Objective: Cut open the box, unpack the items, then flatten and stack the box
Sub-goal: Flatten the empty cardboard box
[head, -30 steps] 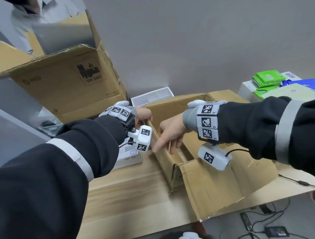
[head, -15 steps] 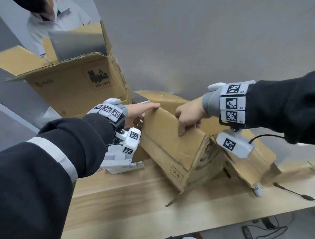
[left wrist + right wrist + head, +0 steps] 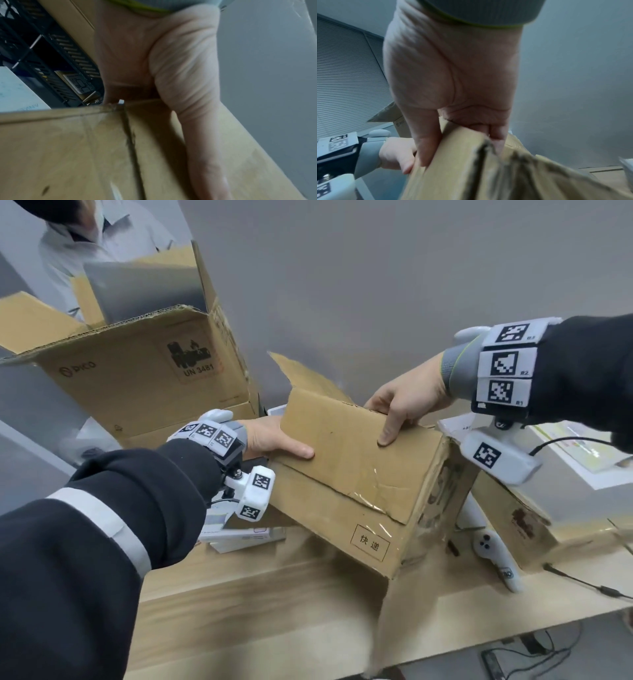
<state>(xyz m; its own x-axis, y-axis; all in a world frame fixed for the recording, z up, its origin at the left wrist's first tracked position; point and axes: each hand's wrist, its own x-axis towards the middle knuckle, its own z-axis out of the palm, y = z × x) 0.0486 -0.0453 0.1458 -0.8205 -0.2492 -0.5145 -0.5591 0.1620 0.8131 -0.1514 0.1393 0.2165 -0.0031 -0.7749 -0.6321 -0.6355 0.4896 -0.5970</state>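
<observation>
A brown cardboard box (image 3: 342, 474) with torn tape and a small printed label is tipped up on its lower corner on the wooden table (image 3: 274, 618), flaps hanging loose. My left hand (image 3: 274, 440) grips its left edge, thumb on the near face and fingers behind. My right hand (image 3: 404, 402) grips the top edge, thumb on the near face. The right wrist view shows the right hand (image 3: 453, 81) pinching the box (image 3: 471, 169) and the left hand (image 3: 393, 155) beyond. In the left wrist view the left hand (image 3: 171, 67) lies along the box (image 3: 68, 148).
A large open carton (image 3: 137, 378) marked UN 3481 stands at the back left, with a person (image 3: 85, 234) behind it. Flat white packets (image 3: 239, 535) lie under my left wrist. A white handheld device (image 3: 493, 556) and a black cable (image 3: 582, 583) lie right of the box.
The box lay open side up on the table; both hands have taken its edges and tipped it up and over toward me. My right hand has risen with the top edge.
</observation>
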